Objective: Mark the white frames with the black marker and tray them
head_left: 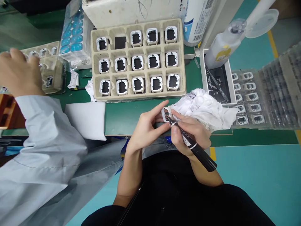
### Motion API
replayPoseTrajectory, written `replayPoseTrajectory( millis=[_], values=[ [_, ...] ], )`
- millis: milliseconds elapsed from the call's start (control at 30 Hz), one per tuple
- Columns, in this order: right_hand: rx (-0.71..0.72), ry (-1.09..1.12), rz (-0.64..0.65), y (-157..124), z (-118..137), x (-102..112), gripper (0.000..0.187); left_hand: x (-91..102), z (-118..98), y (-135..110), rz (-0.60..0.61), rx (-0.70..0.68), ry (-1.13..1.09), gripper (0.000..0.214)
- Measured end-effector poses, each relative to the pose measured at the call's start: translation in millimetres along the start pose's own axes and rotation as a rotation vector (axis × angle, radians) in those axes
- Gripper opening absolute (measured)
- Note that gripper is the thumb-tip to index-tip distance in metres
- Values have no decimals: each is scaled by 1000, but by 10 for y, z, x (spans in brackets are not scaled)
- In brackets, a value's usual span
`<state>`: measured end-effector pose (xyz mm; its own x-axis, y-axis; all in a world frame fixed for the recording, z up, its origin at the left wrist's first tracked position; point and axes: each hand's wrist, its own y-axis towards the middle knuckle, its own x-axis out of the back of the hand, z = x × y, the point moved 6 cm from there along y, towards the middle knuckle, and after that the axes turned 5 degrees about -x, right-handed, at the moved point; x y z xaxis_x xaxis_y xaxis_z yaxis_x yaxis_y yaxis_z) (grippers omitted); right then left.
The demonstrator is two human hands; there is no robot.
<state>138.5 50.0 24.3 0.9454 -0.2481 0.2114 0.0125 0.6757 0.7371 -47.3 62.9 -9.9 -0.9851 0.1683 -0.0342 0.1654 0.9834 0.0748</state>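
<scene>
The left hand (149, 125) grasps a small white square frame (163, 114) between its thumb and fingers, just above the front edge of the green tabletop (119, 117). The right hand (191, 133) grips a black marker pen (199, 153) near its tip end, the tip at the frame's opening; whether it touches the rim cannot be told, nor whether the right fingertips also steady the frame. The frame looks like thin moulded plastic: probably very light, fairly stiff, smooth enough to slip, and its narrow rim might crack or scuff if squeezed hard, so the outer side walls seem the best hold. The marker should be light and rigid, best held by its barrel close to the tip. Just beyond the right hand lies a crumpled white cloth (199, 108), soft and limp. Ahead of the hands, a beige compartment tray (141, 98) bears rows of similar frames. To the right stand a white box (232, 94) and stacked clear trays (270, 103); to the left lies a white pad (86, 119), near a co-worker's sleeve (51, 125) and blurred hand (21, 72).
</scene>
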Motion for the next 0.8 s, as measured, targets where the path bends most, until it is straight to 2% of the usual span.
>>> replayPoseTrajectory(
  millis=[133, 233, 367, 433, 500, 600, 700, 800],
  values=[
    [29, 43, -21, 71, 88, -6, 40, -13, -22, 28, -75, -7, -34, 88],
    [5, 70, -36, 85, 92, -14, 41, -32, -24, 23, -155, -19, -50, 77],
    [-9, 98, -154, 49, 28, 29, 36, -32, -15, -6, -226, 13, -42, 66],
    [-1, 119, -211, 26, -14, 47, 32, 52, -103, 33, -246, -21, 36, 65],
    [0, 122, -227, 12, -50, 48, 29, 261, -297, 147, -300, -117, 198, 63],
    [-3, 99, -212, 1, -66, 46, 27, 770, -681, 503, -390, -297, 502, 65],
    [-16, 64, -179, 7, -58, 38, 27, 1382, -922, 1078, -424, -374, 718, 69],
    [8, 62, -184, 18, -34, 41, 27, 1863, -959, 1691, -375, -392, 872, 62]
  ],
)
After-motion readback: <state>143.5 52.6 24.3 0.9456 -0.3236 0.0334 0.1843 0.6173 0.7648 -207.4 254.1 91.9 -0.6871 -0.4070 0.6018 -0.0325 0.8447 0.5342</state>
